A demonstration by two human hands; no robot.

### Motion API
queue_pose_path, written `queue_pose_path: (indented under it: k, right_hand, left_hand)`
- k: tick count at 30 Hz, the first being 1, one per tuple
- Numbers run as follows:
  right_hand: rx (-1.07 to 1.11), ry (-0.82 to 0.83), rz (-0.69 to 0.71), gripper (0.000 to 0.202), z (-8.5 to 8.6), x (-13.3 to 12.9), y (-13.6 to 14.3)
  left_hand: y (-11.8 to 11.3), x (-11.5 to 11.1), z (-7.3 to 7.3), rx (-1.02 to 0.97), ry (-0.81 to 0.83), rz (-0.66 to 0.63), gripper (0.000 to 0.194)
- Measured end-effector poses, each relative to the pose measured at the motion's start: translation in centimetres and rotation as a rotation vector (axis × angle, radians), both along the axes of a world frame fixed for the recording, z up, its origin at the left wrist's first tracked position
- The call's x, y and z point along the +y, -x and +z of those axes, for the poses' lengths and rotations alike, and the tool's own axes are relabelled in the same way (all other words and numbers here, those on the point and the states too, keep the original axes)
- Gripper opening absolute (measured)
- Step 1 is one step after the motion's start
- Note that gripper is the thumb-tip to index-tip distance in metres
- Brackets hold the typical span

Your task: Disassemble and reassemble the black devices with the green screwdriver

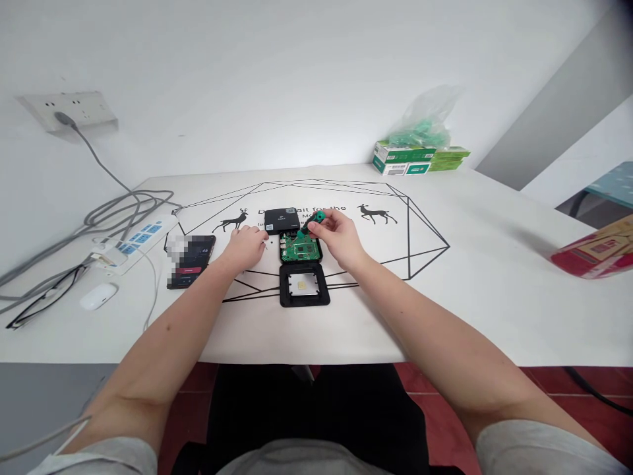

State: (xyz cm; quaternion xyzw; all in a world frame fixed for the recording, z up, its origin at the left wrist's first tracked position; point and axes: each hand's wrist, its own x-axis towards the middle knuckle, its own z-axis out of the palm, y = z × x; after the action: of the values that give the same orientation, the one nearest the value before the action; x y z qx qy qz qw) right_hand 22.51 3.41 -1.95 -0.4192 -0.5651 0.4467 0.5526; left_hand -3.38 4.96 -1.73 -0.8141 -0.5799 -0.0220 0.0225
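My right hand grips a screwdriver with a green and black handle, over the green circuit board. The board sits in a small black case; whether the screwdriver's tip touches it I cannot tell. To the left, my left hand rests low over the table, fingers bent and drawn together; anything between the fingertips is too small to make out. Tiny dark specks, perhaps screws, lie by its fingertips. Behind the board is a flat black box. In front lies a black cover with a silvery metal plate.
Left of my hands are a phone, a white power strip, grey cables, eyeglasses and a white mouse. Green and white boxes carrying a plastic bag stand at the wall. A red package lies far right.
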Motion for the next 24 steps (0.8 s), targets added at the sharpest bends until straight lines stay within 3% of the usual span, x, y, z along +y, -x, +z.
queue_pose_path:
  k: [4,16,21,24]
  right_hand:
    - [0.023,-0.032,-0.035,0.051,0.1,-0.3,0.1]
    - [-0.322,-0.047,0.018,0.040,-1.0,-1.1,1.3]
    - [-0.254,-0.052,0.012,0.041,-1.1,-0.7,1.1]
    - [-0.143,-0.074,-0.014,0.044,-0.7,-0.6,0.9]
  left_hand:
    - [-0.1,-0.1,-0.2,0.004,0.011,-0.026,0.038]
    - [0.0,0.0,-0.5,0.001,0.014,-0.030,0.035]
    - [-0.1,0.1,-0.5,-0.017,0.019,-0.014,0.037]
    - [-0.1,0.3,-0.3,-0.125,0.020,0.001,0.036]
